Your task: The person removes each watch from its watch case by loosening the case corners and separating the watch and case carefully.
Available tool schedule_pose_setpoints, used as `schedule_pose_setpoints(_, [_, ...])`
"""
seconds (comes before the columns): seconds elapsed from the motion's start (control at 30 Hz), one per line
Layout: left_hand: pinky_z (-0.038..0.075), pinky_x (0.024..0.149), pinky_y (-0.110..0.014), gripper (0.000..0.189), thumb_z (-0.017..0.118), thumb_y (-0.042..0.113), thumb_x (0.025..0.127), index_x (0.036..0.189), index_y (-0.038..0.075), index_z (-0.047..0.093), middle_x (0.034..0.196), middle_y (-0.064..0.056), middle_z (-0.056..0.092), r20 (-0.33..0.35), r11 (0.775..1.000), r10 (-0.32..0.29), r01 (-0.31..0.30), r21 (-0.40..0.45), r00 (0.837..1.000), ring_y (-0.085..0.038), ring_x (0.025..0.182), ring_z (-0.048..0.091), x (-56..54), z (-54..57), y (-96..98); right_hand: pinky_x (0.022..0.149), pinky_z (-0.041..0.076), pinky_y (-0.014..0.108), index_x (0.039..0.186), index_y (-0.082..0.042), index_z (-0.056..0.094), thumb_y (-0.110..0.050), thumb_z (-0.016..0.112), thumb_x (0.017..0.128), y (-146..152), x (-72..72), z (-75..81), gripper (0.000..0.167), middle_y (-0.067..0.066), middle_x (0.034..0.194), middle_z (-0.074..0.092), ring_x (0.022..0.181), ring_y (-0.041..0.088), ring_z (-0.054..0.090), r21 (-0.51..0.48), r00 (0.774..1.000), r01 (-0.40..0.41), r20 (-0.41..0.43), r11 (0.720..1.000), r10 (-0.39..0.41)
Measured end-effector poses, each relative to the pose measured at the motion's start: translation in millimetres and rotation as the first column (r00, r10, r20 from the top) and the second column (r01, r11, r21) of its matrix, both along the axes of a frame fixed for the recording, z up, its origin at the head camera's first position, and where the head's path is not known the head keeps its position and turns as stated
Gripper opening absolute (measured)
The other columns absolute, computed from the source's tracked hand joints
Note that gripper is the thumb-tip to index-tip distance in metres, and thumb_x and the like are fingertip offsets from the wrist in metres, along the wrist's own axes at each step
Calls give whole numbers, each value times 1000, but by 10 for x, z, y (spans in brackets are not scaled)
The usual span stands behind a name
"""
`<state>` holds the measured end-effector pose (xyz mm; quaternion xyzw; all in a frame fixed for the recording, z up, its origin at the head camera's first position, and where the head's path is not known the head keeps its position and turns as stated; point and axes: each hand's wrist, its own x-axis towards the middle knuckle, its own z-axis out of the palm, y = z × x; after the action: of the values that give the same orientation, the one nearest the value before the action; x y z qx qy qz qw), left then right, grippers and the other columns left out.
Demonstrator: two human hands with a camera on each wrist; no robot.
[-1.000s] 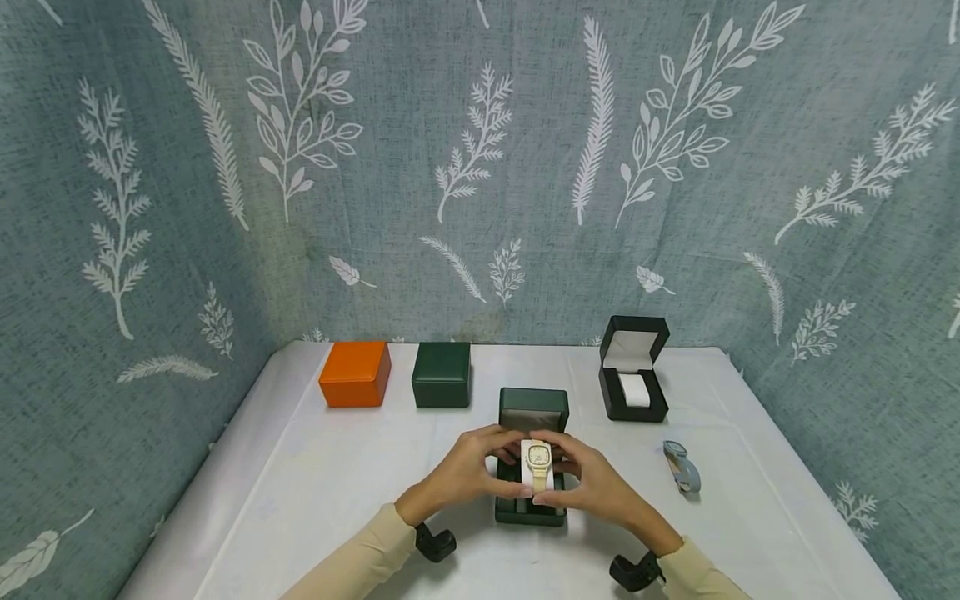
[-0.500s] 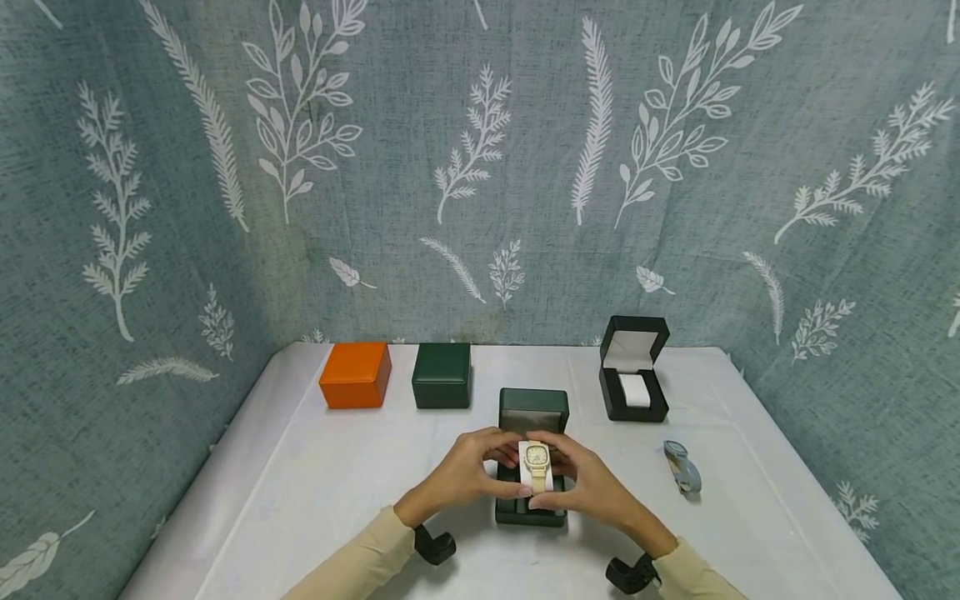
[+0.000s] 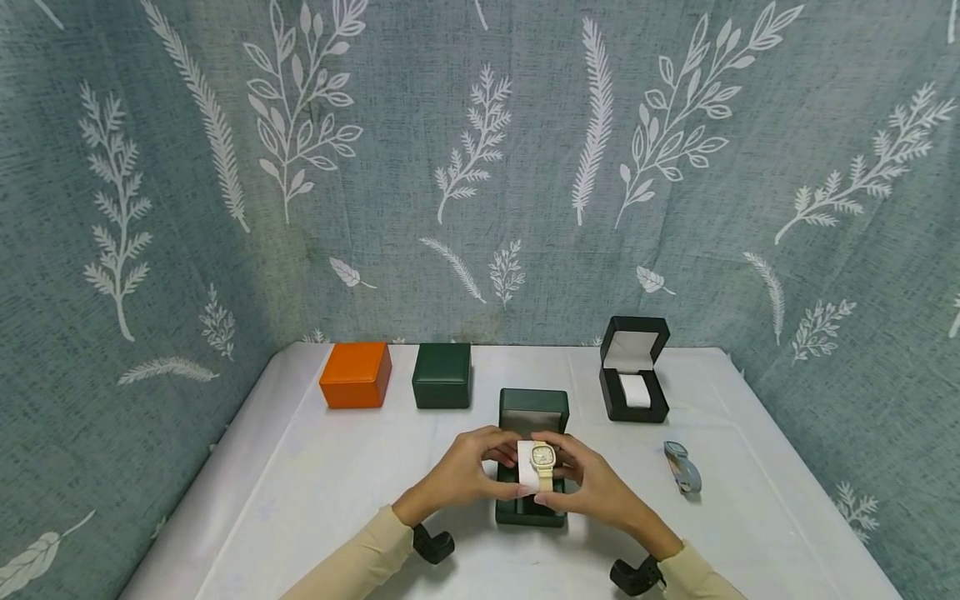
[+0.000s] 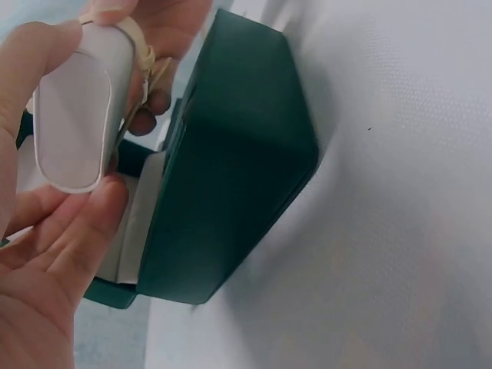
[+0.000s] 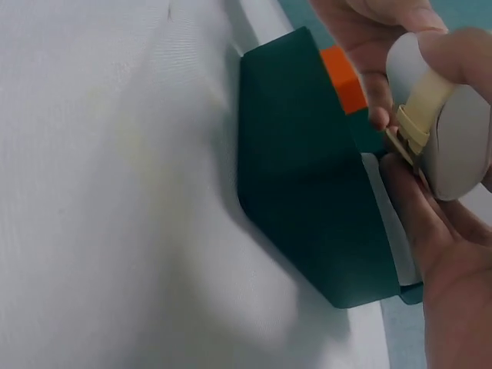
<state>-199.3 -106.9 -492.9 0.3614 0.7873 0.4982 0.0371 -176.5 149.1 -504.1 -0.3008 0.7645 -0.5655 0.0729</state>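
Observation:
A cream-strapped watch [image 3: 543, 457] with a squarish face is looped around a white watch cushion [image 3: 527, 467], close to the cushion's right edge. My left hand [image 3: 474, 467] grips the cushion's left end between thumb and fingers; its pale flat end [image 4: 73, 123] faces the left wrist view. On the other side, my right hand [image 3: 592, 483] holds the watch at its strap, thumb in front and fingers behind. The strap's buckle side [image 5: 415, 123] shows in the right wrist view. Both hands are above an open dark green watch box [image 3: 534, 402], whose interior they partly hide.
At the back left stand a closed orange box [image 3: 356, 375] and a closed green box [image 3: 441, 375]. An open black box [image 3: 634, 333] with a white cushion [image 3: 634, 390] is at the back right. A blue-grey watch [image 3: 682, 467] lies on the white-covered table [image 3: 300, 500].
The cream watch has shifted right along the cushion, so more bare white shows on its left. My right hand has moved slightly right with it; the left hand has hardly moved.

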Motion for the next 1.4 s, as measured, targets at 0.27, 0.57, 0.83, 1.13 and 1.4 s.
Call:
schedule_pose_setpoints(0.27, [58, 86, -30, 56, 91, 24, 80, 128, 9, 67, 109, -2, 64, 6, 1000, -8, 8, 4, 1000, -15, 94, 69, 10, 23, -5, 98, 53, 33, 155, -12, 43, -12, 85, 87, 36, -2, 21, 80, 15, 149, 46, 120, 22, 61, -23, 999, -36, 19, 999, 37])
schedule_pose_setpoints(0.57, [58, 87, -33, 58, 91, 22, 81, 131, 10, 65, 112, 1, 63, 33, 999, -49, 48, 14, 998, -18, 96, 70, 21, 28, -21, 101, 51, 33, 157, -4, 36, -10, 83, 89, 93, -1, 33, 83, 16, 151, 43, 122, 23, 59, -44, 992, -106, 61, 993, 108])
schedule_pose_setpoints(0.83, [58, 88, -35, 62, 92, 17, 78, 132, 6, 64, 114, -1, 63, 62, 999, -33, 31, 38, 998, -14, 100, 69, -8, 4, -89, 103, 49, 30, 159, -8, 36, -10, 83, 88, 199, 20, 58, 85, 18, 156, 38, 129, 17, 56, -41, 992, -64, 104, 997, 68])
schedule_pose_setpoints(1.13, [58, 88, -36, 66, 93, 17, 77, 134, 1, 62, 116, -3, 63, 61, 999, -27, 26, 18, 998, -12, 103, 68, -25, -38, -93, 102, 49, 29, 160, -10, 34, -4, 83, 87, 332, 50, 42, 88, 18, 159, 36, 128, 30, 56, -51, 992, -12, 125, 999, 18])
schedule_pose_setpoints(1.4, [58, 87, -36, 67, 93, 20, 78, 134, 0, 62, 115, -2, 63, 48, 999, -18, 16, 30, 999, -14, 101, 68, -17, -42, -99, 100, 50, 28, 160, -13, 35, -4, 82, 87, 488, 104, -4, 88, 21, 156, 38, 123, 22, 58, -58, 986, 50, 159, 997, -41])
